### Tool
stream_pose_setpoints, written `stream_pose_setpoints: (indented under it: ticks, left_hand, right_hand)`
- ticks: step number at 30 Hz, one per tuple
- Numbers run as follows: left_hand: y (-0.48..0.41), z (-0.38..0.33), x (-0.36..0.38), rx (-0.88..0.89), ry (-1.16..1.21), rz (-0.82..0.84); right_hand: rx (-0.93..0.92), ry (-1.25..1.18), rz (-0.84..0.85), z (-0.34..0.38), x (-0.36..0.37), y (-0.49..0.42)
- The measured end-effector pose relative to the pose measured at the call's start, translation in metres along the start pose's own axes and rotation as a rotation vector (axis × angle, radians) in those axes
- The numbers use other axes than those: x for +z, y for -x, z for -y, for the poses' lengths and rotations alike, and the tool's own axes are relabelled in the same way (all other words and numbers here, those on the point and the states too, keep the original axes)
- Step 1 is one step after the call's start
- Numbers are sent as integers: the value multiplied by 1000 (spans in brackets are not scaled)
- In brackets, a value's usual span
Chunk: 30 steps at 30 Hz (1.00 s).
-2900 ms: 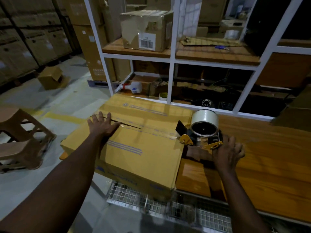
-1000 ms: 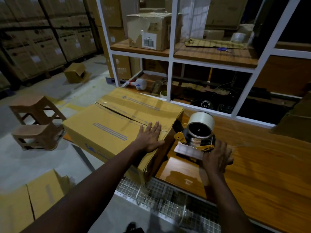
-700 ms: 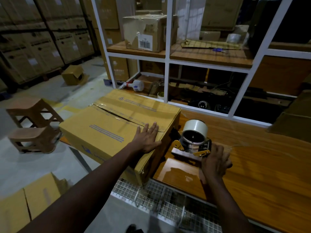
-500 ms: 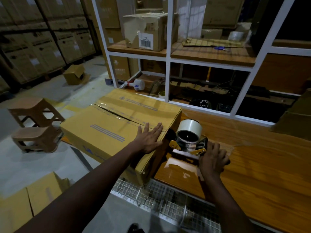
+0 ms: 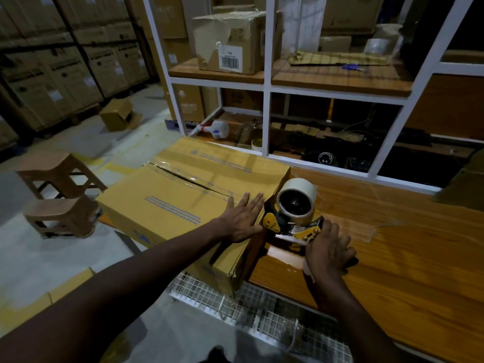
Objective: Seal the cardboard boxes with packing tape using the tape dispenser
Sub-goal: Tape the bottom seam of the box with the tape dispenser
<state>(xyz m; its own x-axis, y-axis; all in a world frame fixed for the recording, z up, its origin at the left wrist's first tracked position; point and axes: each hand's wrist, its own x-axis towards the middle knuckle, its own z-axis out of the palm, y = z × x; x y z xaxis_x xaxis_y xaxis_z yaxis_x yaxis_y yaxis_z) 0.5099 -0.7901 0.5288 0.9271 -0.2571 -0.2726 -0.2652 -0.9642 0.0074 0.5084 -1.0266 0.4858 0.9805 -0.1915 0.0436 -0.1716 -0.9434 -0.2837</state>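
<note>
The tape dispenser (image 5: 293, 218) has slid closer to the box (image 5: 170, 200).

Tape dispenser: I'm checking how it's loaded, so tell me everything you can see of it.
The tape dispenser has a black frame with yellow plates and carries a pale tape roll, its dark core facing the camera. It is held above the wooden table at the right end of the box, near its top edge. The right hand grips its handle, hiding it.

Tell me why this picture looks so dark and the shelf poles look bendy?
Head view: the light is dim, so the stacked boxes at far left sink into shadow; head view, the wide lens tilts the white shelf frame outward; glare shines on the wooden table by the tape dispenser.
</note>
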Motion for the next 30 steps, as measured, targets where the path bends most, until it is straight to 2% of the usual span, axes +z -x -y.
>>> stream_pose_setpoints:
  ticks: [12, 15, 17, 19, 22, 26, 30]
  left_hand:
    - [0, 0, -4, -14, -1, -6]
    - [0, -2, -6, -28, 7, 0]
    - [1, -3, -5, -35, -1, -8]
    - [2, -2, -4, -30, -12, -13]
    - [2, 1, -3, -23, -52, -17]
    - [1, 6, -2, -34, -69, -27]
    - [-2, 7, -2, -55, -69, -56]
  right_hand:
    - [144, -174, 332, 7, -1, -5]
    - [156, -277, 406, -21, 76, -46]
    - [161, -297, 394, -28, 99, -49]
    - [114, -259, 323, -8, 41, -10]
    - [60, -206, 214, -5, 11, 15]
    - [-106, -91, 209, -26, 30, 42]
    - [-69, -47, 202, -40, 38, 49]
